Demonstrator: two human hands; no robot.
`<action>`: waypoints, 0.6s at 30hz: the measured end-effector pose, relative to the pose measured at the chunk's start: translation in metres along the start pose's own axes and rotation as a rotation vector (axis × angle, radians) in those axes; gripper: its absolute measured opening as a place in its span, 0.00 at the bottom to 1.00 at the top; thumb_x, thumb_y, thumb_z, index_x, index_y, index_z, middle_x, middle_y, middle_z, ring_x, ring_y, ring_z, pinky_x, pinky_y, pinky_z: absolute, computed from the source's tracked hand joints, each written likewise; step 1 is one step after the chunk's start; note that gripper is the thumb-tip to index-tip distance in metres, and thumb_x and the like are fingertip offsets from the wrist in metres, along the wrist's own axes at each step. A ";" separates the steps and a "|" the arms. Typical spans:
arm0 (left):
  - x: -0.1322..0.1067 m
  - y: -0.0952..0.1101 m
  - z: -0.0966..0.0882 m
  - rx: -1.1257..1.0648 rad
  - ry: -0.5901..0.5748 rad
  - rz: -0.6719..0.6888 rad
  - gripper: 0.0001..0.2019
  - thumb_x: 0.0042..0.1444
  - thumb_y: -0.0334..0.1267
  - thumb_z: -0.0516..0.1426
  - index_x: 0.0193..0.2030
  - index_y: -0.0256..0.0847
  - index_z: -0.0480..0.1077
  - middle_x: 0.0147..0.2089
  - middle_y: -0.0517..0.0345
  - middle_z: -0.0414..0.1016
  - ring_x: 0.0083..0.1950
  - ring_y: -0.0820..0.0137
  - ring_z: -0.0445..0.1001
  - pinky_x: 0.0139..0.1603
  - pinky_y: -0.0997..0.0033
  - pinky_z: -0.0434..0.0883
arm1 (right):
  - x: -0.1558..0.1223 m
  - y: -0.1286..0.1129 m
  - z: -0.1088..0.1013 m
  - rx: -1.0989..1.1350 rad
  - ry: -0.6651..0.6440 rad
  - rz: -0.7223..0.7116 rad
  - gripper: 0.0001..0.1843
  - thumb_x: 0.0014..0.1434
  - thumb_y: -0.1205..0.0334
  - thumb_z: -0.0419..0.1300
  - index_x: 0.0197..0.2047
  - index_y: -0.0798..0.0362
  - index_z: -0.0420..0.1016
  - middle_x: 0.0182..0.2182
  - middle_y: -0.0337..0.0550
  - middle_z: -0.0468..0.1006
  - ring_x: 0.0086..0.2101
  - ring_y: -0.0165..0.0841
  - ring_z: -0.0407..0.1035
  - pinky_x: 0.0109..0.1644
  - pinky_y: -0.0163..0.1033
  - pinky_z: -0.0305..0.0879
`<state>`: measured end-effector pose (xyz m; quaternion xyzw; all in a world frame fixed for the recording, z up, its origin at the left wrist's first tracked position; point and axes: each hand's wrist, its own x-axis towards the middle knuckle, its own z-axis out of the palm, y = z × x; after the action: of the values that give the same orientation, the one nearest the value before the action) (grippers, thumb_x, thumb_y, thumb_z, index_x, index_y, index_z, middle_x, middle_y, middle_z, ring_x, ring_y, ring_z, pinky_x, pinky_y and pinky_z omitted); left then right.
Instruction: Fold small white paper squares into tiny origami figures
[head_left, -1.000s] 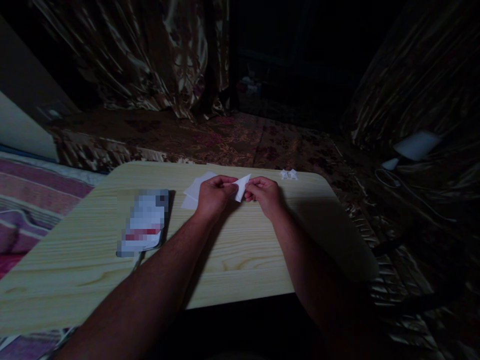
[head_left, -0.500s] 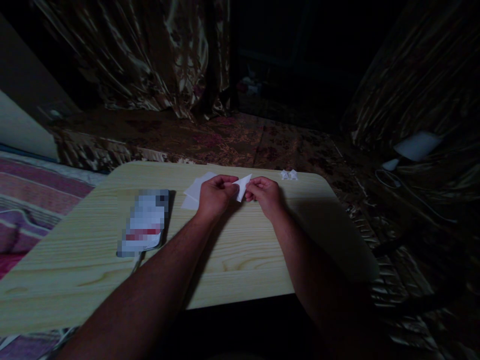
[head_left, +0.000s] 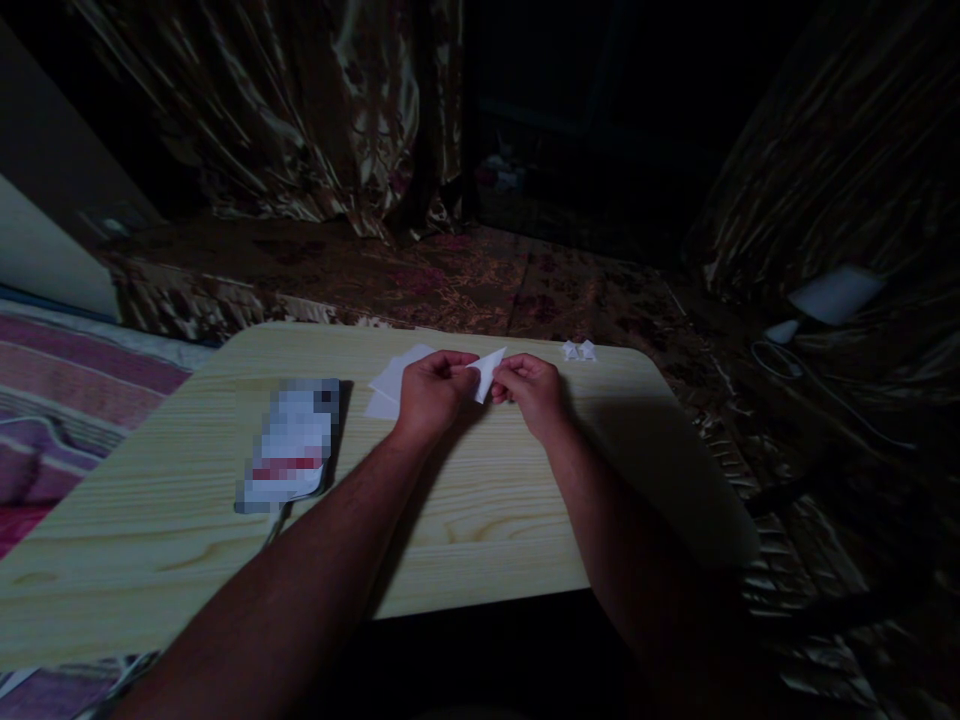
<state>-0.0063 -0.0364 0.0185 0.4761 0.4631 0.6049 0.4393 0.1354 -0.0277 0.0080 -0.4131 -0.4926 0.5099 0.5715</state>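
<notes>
Between my two hands is a small white folded piece of paper (head_left: 487, 375), its pointed tip angled up and to the right. My left hand (head_left: 436, 393) pinches its left side between thumb and fingers. On the other side, my right hand (head_left: 531, 388) grips the right edge with its fingertips. Loose white paper sheets (head_left: 385, 389) lie on the table, partly covered by my left hand. Two small folded white paper shapes (head_left: 579, 351) sit close together near the far edge, to the right of my hands.
The pale wooden table (head_left: 480, 530) has rounded corners. A phone (head_left: 289, 445), blurred by pixels, lies on the left with a cable (head_left: 277, 525) running from it. A striped bedspread (head_left: 60, 400) is at the left; a white lamp (head_left: 836, 295) stands beyond the right side.
Almost nothing differs. Both hands keep their hold on the folded paper, and the whole view has shifted very slightly.
</notes>
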 end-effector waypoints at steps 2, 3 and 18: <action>0.000 0.000 0.000 -0.033 -0.003 -0.012 0.15 0.39 0.37 0.63 0.36 0.33 0.76 0.26 0.54 0.76 0.24 0.71 0.71 0.27 0.73 0.68 | -0.001 -0.001 0.000 -0.012 -0.036 0.019 0.11 0.46 0.58 0.65 0.30 0.55 0.71 0.18 0.36 0.74 0.18 0.26 0.67 0.24 0.32 0.66; 0.000 0.000 0.000 -0.050 -0.005 -0.022 0.15 0.39 0.37 0.64 0.36 0.34 0.76 0.26 0.54 0.76 0.25 0.71 0.72 0.28 0.72 0.68 | -0.002 -0.002 0.000 -0.022 -0.050 0.025 0.10 0.46 0.58 0.65 0.29 0.55 0.71 0.18 0.35 0.73 0.18 0.26 0.66 0.23 0.31 0.64; 0.002 0.003 -0.005 -0.002 -0.139 -0.085 0.16 0.39 0.40 0.65 0.36 0.33 0.76 0.29 0.51 0.78 0.25 0.71 0.72 0.27 0.71 0.68 | 0.001 -0.006 -0.008 0.049 0.047 -0.016 0.08 0.47 0.60 0.63 0.29 0.53 0.69 0.17 0.31 0.69 0.17 0.24 0.61 0.23 0.31 0.59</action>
<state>-0.0117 -0.0361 0.0209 0.4964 0.4504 0.5518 0.4962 0.1439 -0.0270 0.0130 -0.4068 -0.4698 0.5075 0.5969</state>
